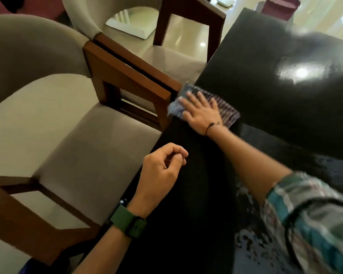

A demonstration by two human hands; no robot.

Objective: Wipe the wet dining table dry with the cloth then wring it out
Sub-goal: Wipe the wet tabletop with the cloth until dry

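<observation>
right hand (201, 113) pressed flat, fingers spread, on striped cloth (224, 107) at surface (265, 56) edge for wiping; left hand (162, 167) loosely curled, holding nothing.

The left hand (159, 169) is bare, and its wrist carries a smartwatch (136, 227) with a dark case on a broad, matte green strap (121, 216). The right hand (201, 113) is bare too, with a thin black cord bracelet (210, 127) around the wrist. The right forearm is uncovered up to a rolled plaid shirt sleeve (313, 220) checked in teal, white, grey and reddish tones.
</observation>
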